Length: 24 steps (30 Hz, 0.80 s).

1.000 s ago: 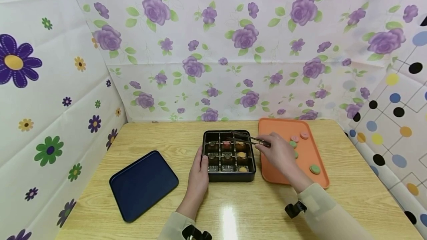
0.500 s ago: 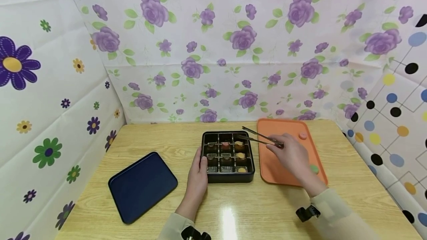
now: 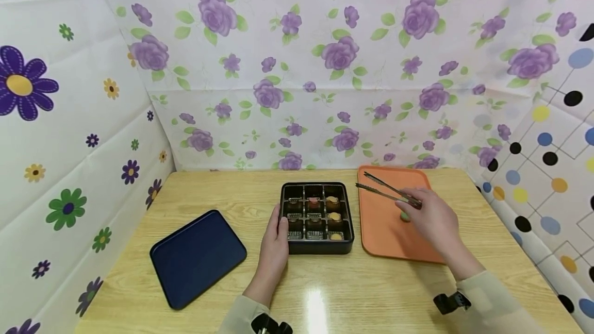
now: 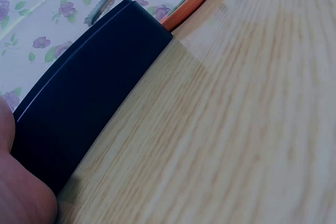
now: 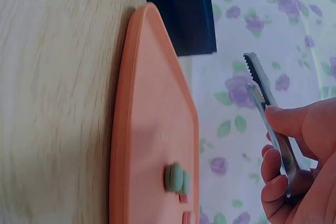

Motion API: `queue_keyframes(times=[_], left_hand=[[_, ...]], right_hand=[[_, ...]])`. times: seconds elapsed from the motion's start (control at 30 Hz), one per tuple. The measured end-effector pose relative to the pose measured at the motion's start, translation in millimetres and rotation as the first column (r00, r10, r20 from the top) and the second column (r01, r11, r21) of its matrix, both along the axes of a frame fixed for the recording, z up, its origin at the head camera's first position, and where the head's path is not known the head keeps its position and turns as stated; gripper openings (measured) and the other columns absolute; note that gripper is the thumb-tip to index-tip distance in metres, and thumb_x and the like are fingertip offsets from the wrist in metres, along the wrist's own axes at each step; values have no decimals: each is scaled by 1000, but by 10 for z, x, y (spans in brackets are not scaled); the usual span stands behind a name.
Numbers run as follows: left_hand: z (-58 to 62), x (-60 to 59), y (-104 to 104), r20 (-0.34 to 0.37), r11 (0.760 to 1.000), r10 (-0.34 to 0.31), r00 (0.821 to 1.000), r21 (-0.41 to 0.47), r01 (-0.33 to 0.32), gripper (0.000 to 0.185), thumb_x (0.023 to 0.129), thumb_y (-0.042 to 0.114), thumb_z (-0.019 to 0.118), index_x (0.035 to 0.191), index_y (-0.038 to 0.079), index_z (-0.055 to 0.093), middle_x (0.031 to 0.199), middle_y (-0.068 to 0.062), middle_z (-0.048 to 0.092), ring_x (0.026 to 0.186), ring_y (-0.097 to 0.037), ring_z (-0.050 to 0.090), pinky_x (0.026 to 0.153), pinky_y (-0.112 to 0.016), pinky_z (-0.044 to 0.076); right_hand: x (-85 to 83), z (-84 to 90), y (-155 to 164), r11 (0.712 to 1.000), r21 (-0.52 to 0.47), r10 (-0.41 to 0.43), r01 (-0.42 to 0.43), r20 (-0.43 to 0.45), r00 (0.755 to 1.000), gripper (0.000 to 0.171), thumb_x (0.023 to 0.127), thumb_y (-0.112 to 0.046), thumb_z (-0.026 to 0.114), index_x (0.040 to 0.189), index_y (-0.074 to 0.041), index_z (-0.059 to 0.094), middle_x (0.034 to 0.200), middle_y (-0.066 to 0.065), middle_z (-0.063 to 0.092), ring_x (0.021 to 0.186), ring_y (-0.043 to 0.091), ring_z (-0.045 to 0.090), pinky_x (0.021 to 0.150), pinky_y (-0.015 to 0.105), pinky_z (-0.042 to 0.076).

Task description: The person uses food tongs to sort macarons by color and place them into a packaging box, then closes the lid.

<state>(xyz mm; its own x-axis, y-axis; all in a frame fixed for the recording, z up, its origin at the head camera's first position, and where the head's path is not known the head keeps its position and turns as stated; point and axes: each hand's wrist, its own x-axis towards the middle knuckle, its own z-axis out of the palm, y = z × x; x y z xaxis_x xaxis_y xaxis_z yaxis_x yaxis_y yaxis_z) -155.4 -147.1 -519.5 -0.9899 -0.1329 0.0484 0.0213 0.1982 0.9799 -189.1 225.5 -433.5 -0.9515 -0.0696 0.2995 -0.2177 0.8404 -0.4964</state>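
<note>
My right hand [image 3: 432,218] holds metal tongs [image 3: 387,187] above an orange tray [image 3: 382,244]; the tong arms are spread, with nothing between the tips. Green macarons [image 5: 175,177] and pink macarons [image 5: 187,216] lie on the tray, partly hidden by this hand in the head view. My left hand [image 3: 275,241] rests along the left side of a black box [image 3: 320,247], with its thumb at the rim. The box has a clear divided insert. A pink macaron [image 3: 313,200] sits in its back middle compartment, and yellow macarons [image 3: 335,216] fill the right column.
A dark blue tray [image 3: 198,259] lies at an angle on the wooden table [image 3: 297,293], left of the box. Flowered cloth [image 3: 297,66] stands behind the table, and patterned cloth hangs at both sides. The orange tray lies close to the box's right side.
My right hand has drawn back from over the box to the right, carrying the tongs over the orange tray. My left hand and the box stay in place.
</note>
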Motion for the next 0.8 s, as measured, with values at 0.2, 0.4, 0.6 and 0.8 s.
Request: queue_keyframes(times=[0.2,0.4,0.6,0.8], left_hand=[[8,-5,-6,-2,1000,-4,1000,1,4,59,123,39,40,179,27,22,181,-6,25,165,-35,26,131,-64,25],[4,-9,-8,-3,1000,-4,1000,6,4,59,123,37,40,179,26,22,181,-6,26,165,-36,28,130,-64,25],[-1,-9,-4,-6,1000,-6,1000,7,6,60,123,38,40,179,25,22,181,-6,26,165,-35,26,131,-64,25],[-5,-11,-3,-3,1000,-8,1000,15,8,59,123,38,40,179,28,22,181,-6,26,165,-35,27,130,-65,25]], right_hand=[[24,-35,185,999,19,-48,47,16,999,43,108,-38,77,142,-12,76,123,21,70,96,36,73,61,42,52],[59,-49,355,996,39,-85,84,25,996,52,109,-47,72,151,-16,71,116,19,70,88,33,70,57,39,45],[100,-115,534,994,47,-102,100,34,994,50,109,-45,73,147,-11,73,109,18,69,80,30,68,53,38,43],[103,-155,670,992,65,-113,111,35,993,51,109,-43,74,144,-6,73,111,21,71,88,36,71,56,39,46]])
